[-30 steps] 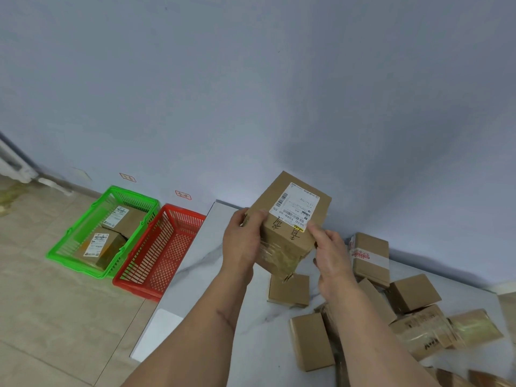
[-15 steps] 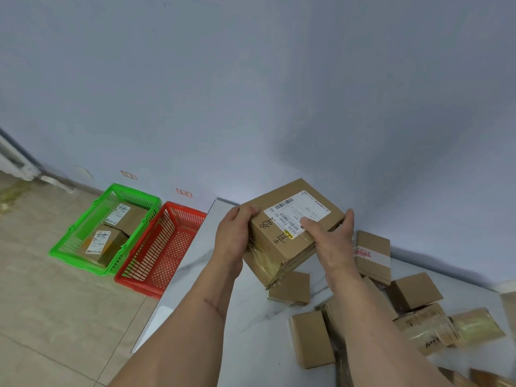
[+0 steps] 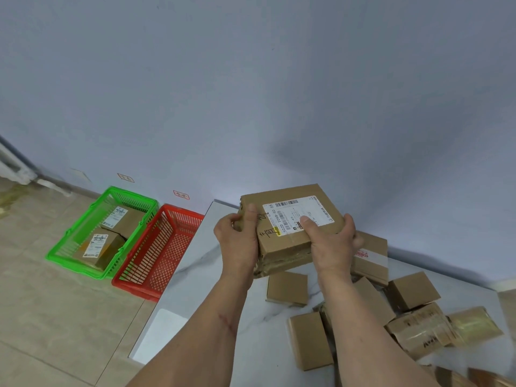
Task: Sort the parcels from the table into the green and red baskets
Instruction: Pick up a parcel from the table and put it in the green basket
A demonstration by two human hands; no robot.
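Gripping parcel point(image 3: 290, 219): left hand point(image 3: 237, 241), right hand point(image 3: 332, 244), fingers seemingly curled.

Matt cardboard parcel point(image 3: 290, 227), glossy tape; plastic baskets point(image 3: 167, 247); table point(image 3: 195, 275) seemingly polished marble.

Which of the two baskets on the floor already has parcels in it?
The green basket, farther from the table: two labelled boxes lie inside. The red basket beside it shows none.
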